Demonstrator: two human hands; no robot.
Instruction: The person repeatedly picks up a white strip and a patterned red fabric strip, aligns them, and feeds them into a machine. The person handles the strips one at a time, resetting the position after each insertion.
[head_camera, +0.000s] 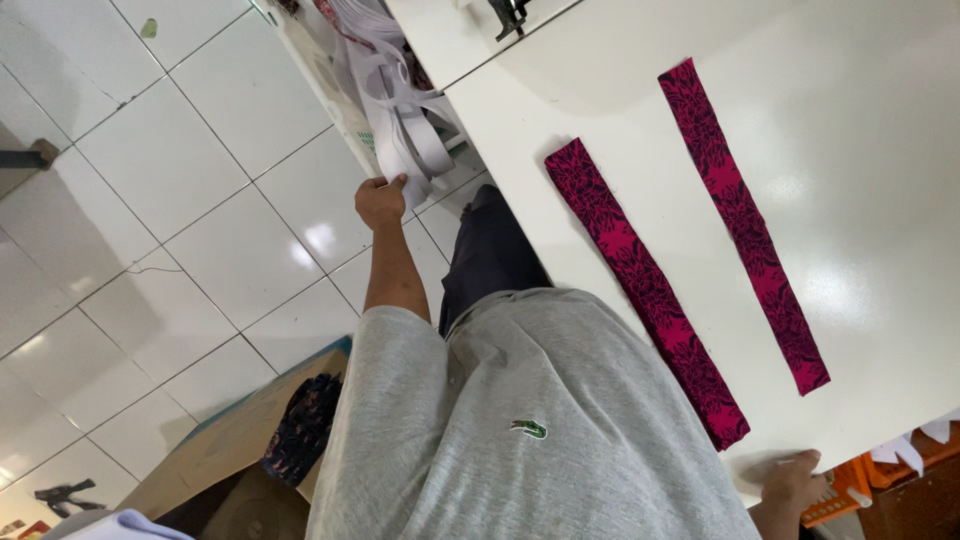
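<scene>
Left hand (381, 200) half-hidden among white strips (405, 140)

Glossy white table (860, 130), matt patterned cloth strips (640, 290), shiny floor tiles (200, 230), grey knit shirt (520, 420)

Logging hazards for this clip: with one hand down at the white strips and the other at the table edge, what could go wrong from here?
1. The left hand grips white strips hanging beside the table; pulling may drag the whole bundle onto the tiled floor.
2. The nearer red patterned fabric strip ends close to the white table edge, by the right hand; a brush could knock it off.
</scene>
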